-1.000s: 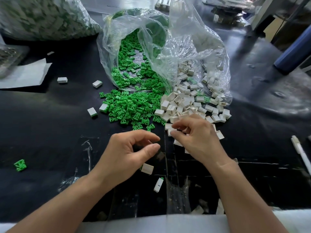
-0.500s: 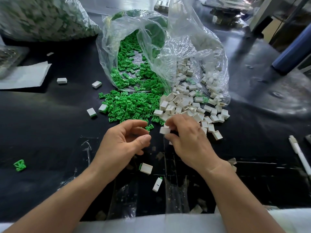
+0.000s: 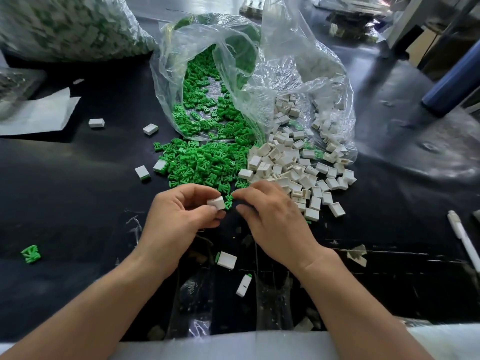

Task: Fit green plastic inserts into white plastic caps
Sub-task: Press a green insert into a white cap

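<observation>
My left hand [image 3: 179, 222] pinches a white cap [image 3: 216, 203] between thumb and fingers, just above the black table. My right hand [image 3: 272, 222] is close beside it with loosely curled fingers. Its index tip and thumb are apart, right next to a green insert [image 3: 228, 202] at the near edge of the green insert pile [image 3: 205, 165]. I see nothing held between them. The white cap pile [image 3: 301, 175] lies just beyond my right hand. Both piles spill out of clear plastic bags [image 3: 293, 74].
Caps with green showing at their edges lie scattered: two near me [image 3: 226, 260] [image 3: 244, 285], others at the left [image 3: 142, 173] [image 3: 150, 129]. A lone green insert [image 3: 30, 254] sits far left. A white pen [image 3: 465, 240] lies at right, a full bag [image 3: 65, 27] back left.
My right hand picked a white cap from the pile and passed it to my left hand, which now holds it. Both hands moved forward toward the piles.
</observation>
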`<state>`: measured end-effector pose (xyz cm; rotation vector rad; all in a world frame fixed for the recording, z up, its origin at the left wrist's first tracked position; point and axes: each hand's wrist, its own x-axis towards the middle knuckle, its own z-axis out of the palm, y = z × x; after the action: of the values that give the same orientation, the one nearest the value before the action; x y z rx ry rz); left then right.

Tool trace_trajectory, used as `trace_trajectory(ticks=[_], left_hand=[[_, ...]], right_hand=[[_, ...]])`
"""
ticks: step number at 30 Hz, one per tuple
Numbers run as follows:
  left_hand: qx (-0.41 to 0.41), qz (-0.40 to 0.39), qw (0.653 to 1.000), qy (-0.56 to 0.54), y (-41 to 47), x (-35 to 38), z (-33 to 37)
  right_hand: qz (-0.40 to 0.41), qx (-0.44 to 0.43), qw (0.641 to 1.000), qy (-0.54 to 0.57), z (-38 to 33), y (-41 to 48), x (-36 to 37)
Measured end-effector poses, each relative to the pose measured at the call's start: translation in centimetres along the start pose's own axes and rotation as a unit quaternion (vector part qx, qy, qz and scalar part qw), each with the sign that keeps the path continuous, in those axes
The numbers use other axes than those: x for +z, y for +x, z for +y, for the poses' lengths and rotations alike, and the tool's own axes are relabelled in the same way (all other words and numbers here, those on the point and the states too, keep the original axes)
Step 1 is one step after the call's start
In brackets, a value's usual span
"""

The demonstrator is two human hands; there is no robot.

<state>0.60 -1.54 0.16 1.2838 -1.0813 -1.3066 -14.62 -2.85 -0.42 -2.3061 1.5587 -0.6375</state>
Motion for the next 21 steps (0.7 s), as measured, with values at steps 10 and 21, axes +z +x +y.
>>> trace_trajectory(ticks=[10,21], left_hand=[[-0.006,0.009,1.000,-0.020,0.2,0.0,-0.2],[0.061,-0.054,0.993,0.088,0.2,0.3,-0.9]], right_hand=[[-0.014,-0.020,0.996,-0.084,0.3,1.0,1.3],[-0.002,0.009,0.998,-0.065,0.5,0.6,0.7]])
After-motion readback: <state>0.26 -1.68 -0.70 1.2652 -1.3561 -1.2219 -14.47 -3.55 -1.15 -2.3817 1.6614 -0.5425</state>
